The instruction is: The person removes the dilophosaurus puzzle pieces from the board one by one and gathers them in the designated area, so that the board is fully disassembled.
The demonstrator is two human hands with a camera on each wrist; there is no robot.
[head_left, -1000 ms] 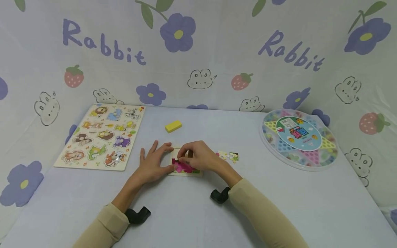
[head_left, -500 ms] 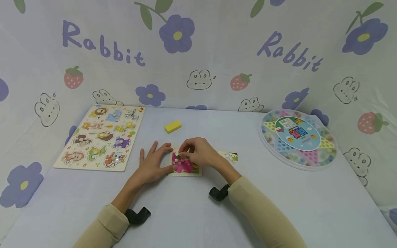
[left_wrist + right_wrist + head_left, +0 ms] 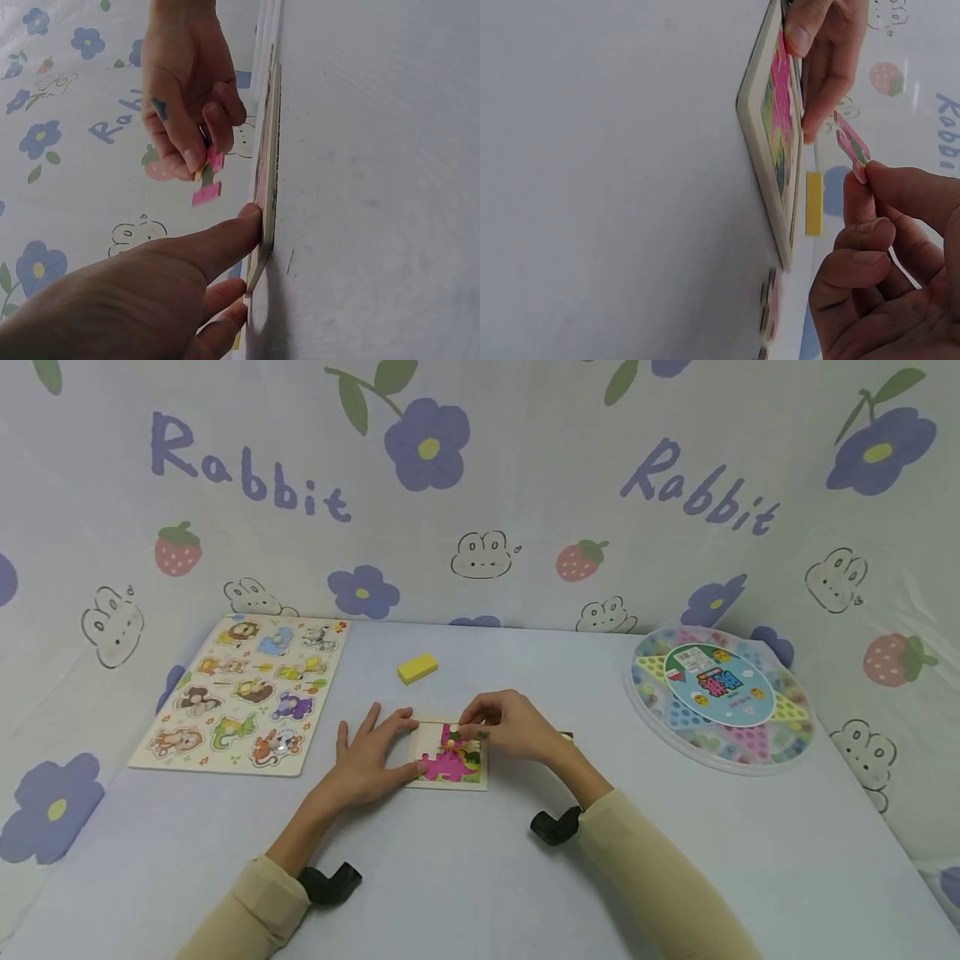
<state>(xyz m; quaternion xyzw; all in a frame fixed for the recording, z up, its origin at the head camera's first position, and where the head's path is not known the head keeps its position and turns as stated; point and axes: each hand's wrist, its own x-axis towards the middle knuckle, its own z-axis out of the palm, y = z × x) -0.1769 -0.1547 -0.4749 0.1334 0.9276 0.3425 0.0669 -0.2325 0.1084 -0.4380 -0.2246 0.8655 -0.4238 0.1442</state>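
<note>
My right hand [image 3: 513, 727] pinches a pink-and-green jigsaw piece [image 3: 855, 146] between thumb and index finger. The piece is raised over the far side of a small square puzzle tray [image 3: 450, 787]. Inside the frame, pieces of a pink dinosaur picture [image 3: 452, 766] fill the near and right parts, while pale backing shows at upper left. My left hand [image 3: 367, 766] rests at the tray's left side, thumb on its edge and index fingertip by the far left corner. Its other fingers are spread out. Seen from the left wrist, the held piece [image 3: 206, 193] is tilted above the tray.
Loose jigsaw pieces [image 3: 771, 307] lie right of the tray, mostly behind my right wrist in the head view. A yellow block [image 3: 417, 668] lies beyond it. An animal peg board [image 3: 251, 693] is at left, a round Chinese checkers set [image 3: 722, 697] at right.
My right hand has lifted the pink-and-green piece from the tray's left part and carried it rightward, uncovering the pale backing. The left hand stays in place.
</note>
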